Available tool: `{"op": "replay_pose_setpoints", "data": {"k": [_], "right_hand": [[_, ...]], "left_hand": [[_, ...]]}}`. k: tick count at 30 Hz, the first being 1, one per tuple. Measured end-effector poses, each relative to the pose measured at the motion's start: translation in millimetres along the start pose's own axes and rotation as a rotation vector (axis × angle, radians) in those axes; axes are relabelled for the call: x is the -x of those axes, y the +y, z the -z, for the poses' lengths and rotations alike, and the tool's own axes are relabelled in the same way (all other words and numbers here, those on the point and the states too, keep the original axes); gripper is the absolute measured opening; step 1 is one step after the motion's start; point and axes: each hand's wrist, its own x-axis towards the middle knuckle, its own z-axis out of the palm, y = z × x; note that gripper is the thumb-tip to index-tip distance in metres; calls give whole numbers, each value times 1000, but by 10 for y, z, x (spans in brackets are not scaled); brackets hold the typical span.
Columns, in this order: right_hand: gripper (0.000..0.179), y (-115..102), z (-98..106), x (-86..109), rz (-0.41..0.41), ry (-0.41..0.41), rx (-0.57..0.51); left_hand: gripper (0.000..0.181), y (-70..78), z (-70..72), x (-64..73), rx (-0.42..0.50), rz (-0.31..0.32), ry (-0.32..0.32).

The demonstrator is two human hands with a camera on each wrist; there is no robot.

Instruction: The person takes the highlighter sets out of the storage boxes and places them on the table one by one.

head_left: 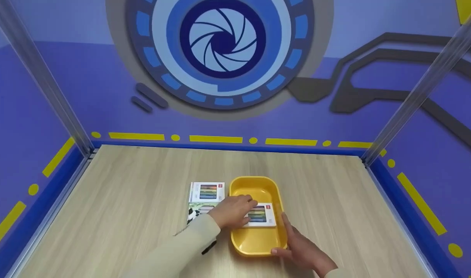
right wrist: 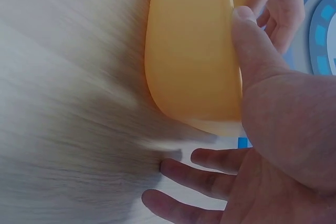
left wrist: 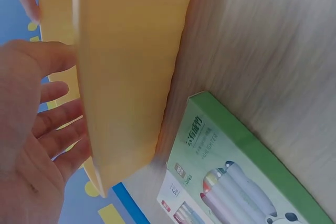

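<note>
A yellow tray (head_left: 254,242) sits on the table in the head view. Inside it lies a white box of coloured sticks (head_left: 267,217). My left hand (head_left: 231,211) reaches over the tray's left rim and grips the box's left part, which it covers. In the left wrist view, that hand's fingers (left wrist: 65,116) pass behind the tray wall, so the box is hidden. My right hand (head_left: 303,247) braces the tray's near right corner. Its thumb (right wrist: 257,45) touches the rim in the right wrist view, while several fingers stretch out apart from the tray.
Left of the tray lie another white box of coloured sticks (head_left: 207,192) and a green highlighter box (left wrist: 210,150) with a panda picture. A small black object (head_left: 209,247) shows by the left sleeve. Blue patterned walls (head_left: 220,127) enclose the wooden table (head_left: 135,193).
</note>
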Motion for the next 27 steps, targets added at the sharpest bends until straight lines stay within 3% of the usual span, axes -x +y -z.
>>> {"op": "replay_pose_setpoints", "data": {"k": [27], "right_hand": [[116, -18, 1, 9, -30, 18, 9]], "left_hand": [[56, 2, -70, -139, -11, 44, -46]]}}
